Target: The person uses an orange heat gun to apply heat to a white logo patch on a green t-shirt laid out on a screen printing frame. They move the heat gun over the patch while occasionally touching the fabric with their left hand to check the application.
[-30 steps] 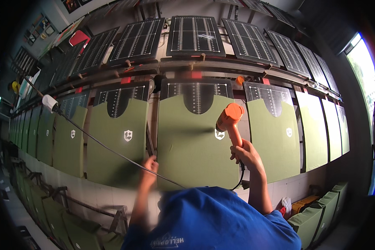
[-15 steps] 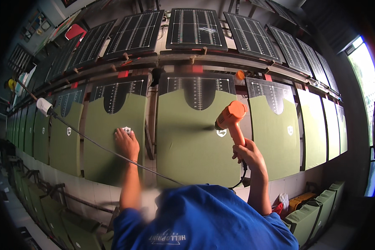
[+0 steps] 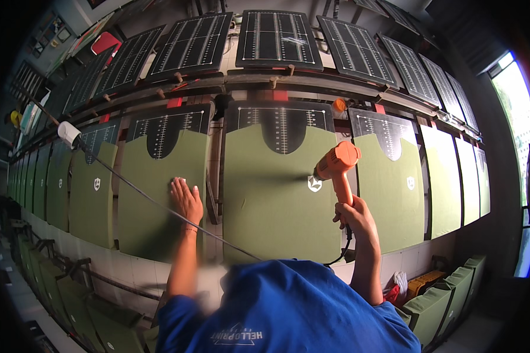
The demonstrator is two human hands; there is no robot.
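Note:
In my right hand [image 3: 357, 216] is an orange heat gun [image 3: 338, 165], gripped by its handle, with the nozzle turned left and down. Just beyond that nozzle sits a white shield print [image 3: 315, 184] on a green fabric panel [image 3: 265, 217], which lies over a dark board with printed scales. My left hand [image 3: 186, 200] rests flat, fingers stretched out, on the neighbouring green panel [image 3: 138, 212]. Its fingers cover most of that panel's white print. A dark cord runs down from the heat gun's handle.
A grey cable [image 3: 141, 191] with a white fitting [image 3: 69, 134] crosses diagonally above the left panels. More boards with green panels line both sides. Behind a metal rail stands a row of bare scaled boards [image 3: 277, 41]. A yellow crate [image 3: 424, 283] lies at lower right.
My left hand has shifted slightly right and covers more of the print. The heat gun has moved a little right in my right hand, uncovering more of the shield print.

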